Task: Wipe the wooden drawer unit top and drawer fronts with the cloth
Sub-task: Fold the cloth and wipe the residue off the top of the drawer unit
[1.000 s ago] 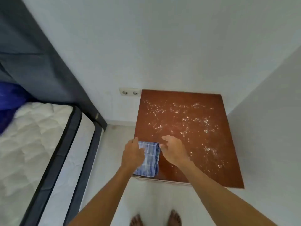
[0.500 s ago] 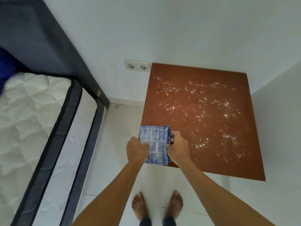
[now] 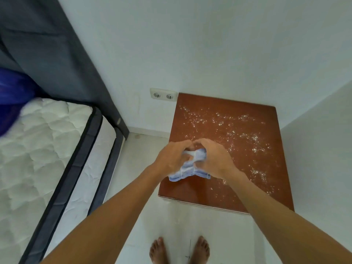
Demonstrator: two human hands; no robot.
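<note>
blue checked cloth point(image 3: 191, 166) bunched up over the near-left part of the wooden drawer unit top point(image 3: 224, 155), gripped from one side by the left hand point(image 3: 171, 159), fingers curled tight, pinched from the other by the right hand point(image 3: 213, 161), white specks scattered across the top beyond

White specks point(image 3: 236, 128) across drawer unit top point(image 3: 190, 191)

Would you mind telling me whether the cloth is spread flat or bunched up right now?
Bunched up: the cloth is crumpled between the left hand and right hand.
</note>
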